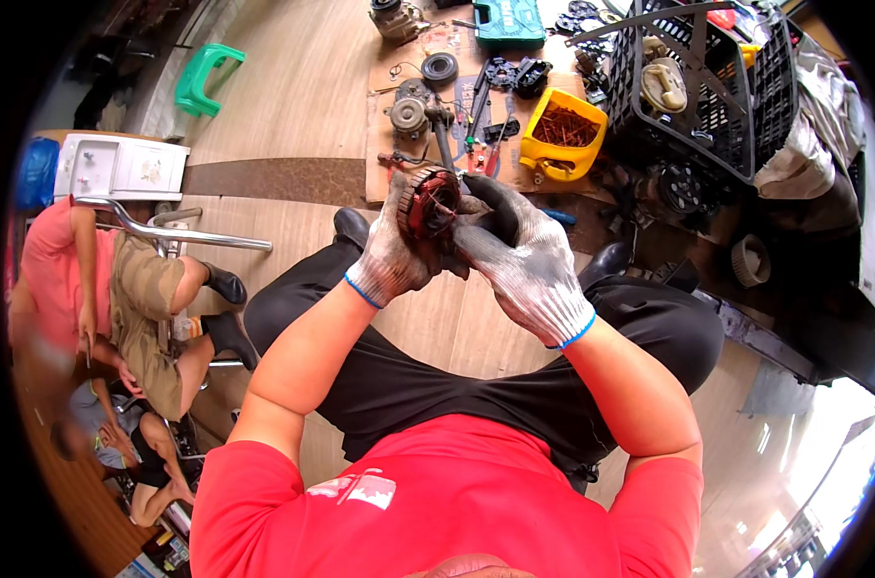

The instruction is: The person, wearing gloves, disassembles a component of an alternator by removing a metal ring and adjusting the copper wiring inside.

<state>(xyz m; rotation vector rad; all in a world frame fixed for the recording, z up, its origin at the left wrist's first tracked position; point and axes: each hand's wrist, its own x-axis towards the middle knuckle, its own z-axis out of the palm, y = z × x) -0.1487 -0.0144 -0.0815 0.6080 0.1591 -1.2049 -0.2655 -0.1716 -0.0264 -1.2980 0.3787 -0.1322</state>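
Observation:
A ring-shaped motor stator (430, 204) with a toothed metal rim and red-brown windings is held up above the floor, between my knees. My left hand (395, 252), in a soiled white knit glove, wraps round its left side and underside. From the right, my right hand (526, 252), gloved the same way with dark-coated fingers, closes against the stator's right edge; its fingertips are partly hidden. Just beyond the hands, a hammer (444, 143) lies on a cardboard sheet (384, 116), beside a round metal motor housing (408, 116).
A cut-open yellow container (561, 170) holds copper-coloured scraps. Farther right stands a black plastic crate (699, 144) with parts. A teal case (509, 24) and a black ring (439, 67) lie beyond. At left are a green stool (201, 82) and two seated people (153, 270).

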